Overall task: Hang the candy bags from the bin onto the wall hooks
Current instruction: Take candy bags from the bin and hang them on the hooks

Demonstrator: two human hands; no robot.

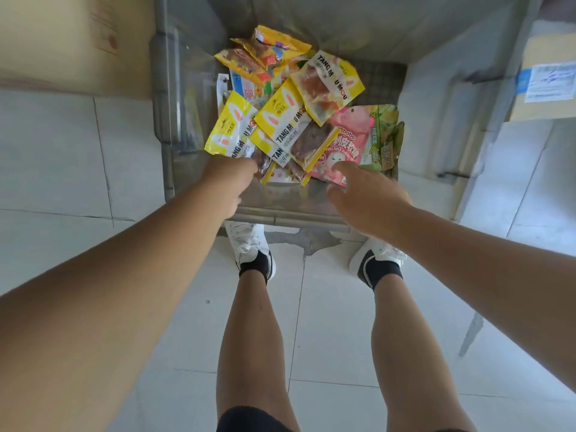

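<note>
Pickup: your left hand [226, 182] meets the yellow bag [230, 132] at 11 o'clock, grip hidden; your spread right hand [367, 198] must pinch the pink bag [346, 141].

We seem to stand in a shop's stock area: a clear plastic bin [170, 126] holds a heap of retail-packed candy bags [290, 123], cardboard cartons [62, 42] flank it, one bearing a shipping label [550, 82], and pale tiles cover the floor [56, 157].
</note>
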